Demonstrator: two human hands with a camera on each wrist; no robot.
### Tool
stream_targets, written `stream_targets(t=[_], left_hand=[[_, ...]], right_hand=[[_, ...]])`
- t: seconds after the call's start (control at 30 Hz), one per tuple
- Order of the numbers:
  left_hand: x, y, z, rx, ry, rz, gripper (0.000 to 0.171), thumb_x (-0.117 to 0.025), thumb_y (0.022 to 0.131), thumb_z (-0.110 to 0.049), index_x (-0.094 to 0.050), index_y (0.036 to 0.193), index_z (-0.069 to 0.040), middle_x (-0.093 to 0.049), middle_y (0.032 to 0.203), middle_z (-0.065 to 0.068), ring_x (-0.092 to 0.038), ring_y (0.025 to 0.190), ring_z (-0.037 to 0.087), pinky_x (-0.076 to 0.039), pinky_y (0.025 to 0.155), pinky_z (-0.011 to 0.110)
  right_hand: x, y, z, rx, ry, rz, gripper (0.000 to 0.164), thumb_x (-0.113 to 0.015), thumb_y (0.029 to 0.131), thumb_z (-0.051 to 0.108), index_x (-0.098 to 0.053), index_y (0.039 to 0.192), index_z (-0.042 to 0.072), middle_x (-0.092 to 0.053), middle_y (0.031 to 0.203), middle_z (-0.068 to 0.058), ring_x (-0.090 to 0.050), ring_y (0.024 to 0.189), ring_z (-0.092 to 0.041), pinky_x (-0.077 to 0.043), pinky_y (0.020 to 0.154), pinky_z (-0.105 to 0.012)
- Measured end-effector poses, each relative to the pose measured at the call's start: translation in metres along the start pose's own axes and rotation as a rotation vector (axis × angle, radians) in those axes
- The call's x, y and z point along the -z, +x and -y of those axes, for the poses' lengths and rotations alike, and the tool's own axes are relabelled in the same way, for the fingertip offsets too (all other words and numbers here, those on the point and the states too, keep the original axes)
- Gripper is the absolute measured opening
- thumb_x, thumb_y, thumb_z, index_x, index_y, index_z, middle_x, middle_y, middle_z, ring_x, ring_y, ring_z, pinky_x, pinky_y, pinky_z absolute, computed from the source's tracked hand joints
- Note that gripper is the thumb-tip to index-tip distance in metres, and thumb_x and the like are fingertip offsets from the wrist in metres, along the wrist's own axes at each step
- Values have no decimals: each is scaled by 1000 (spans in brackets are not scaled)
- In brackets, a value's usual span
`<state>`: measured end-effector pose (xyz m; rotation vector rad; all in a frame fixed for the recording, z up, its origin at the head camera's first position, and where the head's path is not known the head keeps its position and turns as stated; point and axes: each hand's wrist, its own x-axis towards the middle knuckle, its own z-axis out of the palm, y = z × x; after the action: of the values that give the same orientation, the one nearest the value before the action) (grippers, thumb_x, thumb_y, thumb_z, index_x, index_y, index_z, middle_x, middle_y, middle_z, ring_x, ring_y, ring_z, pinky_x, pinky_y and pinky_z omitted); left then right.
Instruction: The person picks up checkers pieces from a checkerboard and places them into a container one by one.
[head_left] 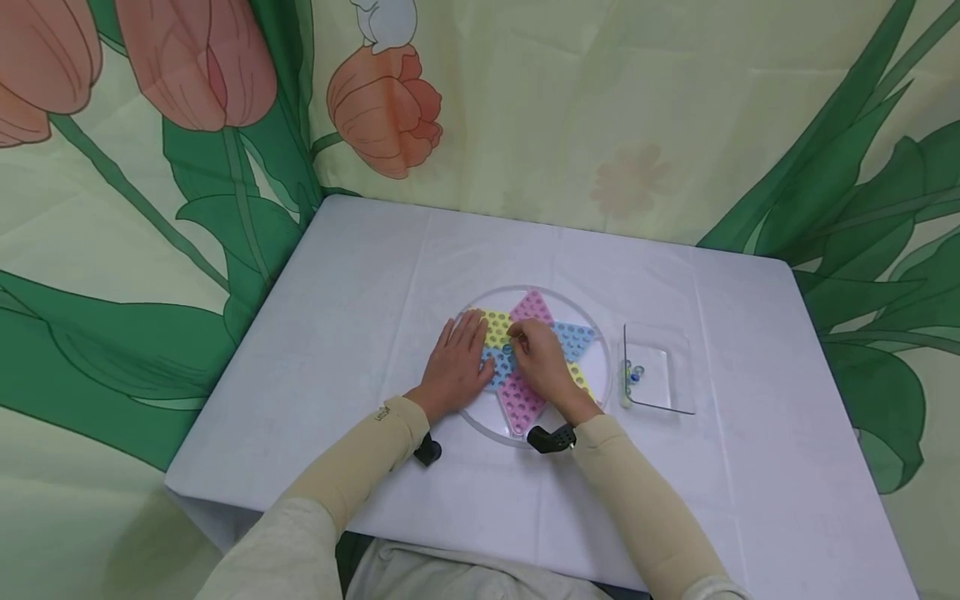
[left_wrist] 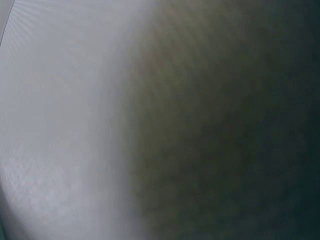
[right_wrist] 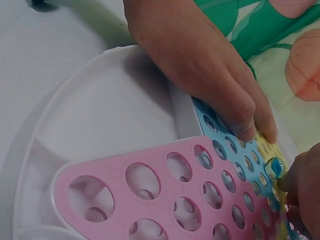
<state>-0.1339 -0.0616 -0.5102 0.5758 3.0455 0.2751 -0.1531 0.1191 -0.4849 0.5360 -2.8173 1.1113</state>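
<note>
A round white board (head_left: 480,422) with a star of pink, blue and yellow holed sections lies on the table. My left hand (head_left: 453,367) rests on its left side, fingers straight over the yellow and blue parts. Over the middle of the star, my right hand (head_left: 543,360) pinches a clear marble with a blue-green swirl (right_wrist: 275,168) between thumb and fingers. In the right wrist view the pink section (right_wrist: 167,187) shows its round holes close up. Blurred sleeve cloth fills much of the left wrist view.
Right of the board stands a clear square box (head_left: 681,375) with several glass marbles (head_left: 636,375) at its left side. A white cloth covers the table (head_left: 360,275). Behind it hangs a curtain (head_left: 525,108) printed with tulips.
</note>
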Motion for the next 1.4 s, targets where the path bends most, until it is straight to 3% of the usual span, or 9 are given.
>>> stream_targets(t=[0.37, 0.87, 1.4], left_hand=[[2, 1, -2, -1, 15, 13, 71, -30, 103, -45, -13, 159, -5, -9, 168, 10, -3, 156, 25, -2, 128, 44], [1, -1, 0, -5, 2, -2, 71, -32, 103, -44, -14, 159, -5, -11, 168, 11, -6, 156, 26, -3, 128, 44], [2, -2, 1, -14, -9, -11, 71, -31, 102, -44, -15, 159, -4, -12, 168, 11, -7, 156, 26, -5, 128, 45]], right_hand=[[8, -3, 2, -23, 63, -15, 18, -58, 94, 1, -63, 111, 1, -66, 106, -13, -62, 97, -25, -55, 89, -39], [27, -13, 6, 29, 142, -100, 17, -60, 92, -4, -62, 108, -2, -64, 105, -17, -65, 97, -29, -58, 85, -40], [44, -23, 2, 2, 130, -166, 20, -60, 93, -1, -62, 113, -1, -65, 111, -15, -65, 101, -26, -57, 90, -36]])
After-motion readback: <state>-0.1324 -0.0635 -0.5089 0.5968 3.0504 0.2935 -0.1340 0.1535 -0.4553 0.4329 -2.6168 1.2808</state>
